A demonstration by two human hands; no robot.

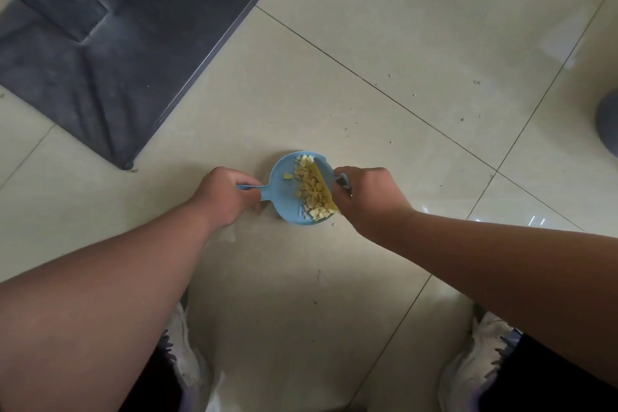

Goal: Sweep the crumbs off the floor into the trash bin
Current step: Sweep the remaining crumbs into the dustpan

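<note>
Lower frame: white shoes (187,365) planted apart, person crouching over the tiles. Mid-frame: left hand (227,197) fisted round the blue dustpan (284,191) handle, pinning it flat to the floor. Right hand (368,201) clamps the brush (326,192), yellow bristles herding crumbs (312,191) inside. Right edge: grey curved object (608,124), possibly the bin.

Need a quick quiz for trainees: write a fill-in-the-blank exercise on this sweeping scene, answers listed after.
1. The left hand grips the handle of the blue ____.
2. The pale crumbs lie ____ the dustpan.
3. The right hand holds a small brush with ____ bristles.
4. The dustpan rests on the tiled ____.

Missing words: dustpan; inside; yellow; floor
</note>
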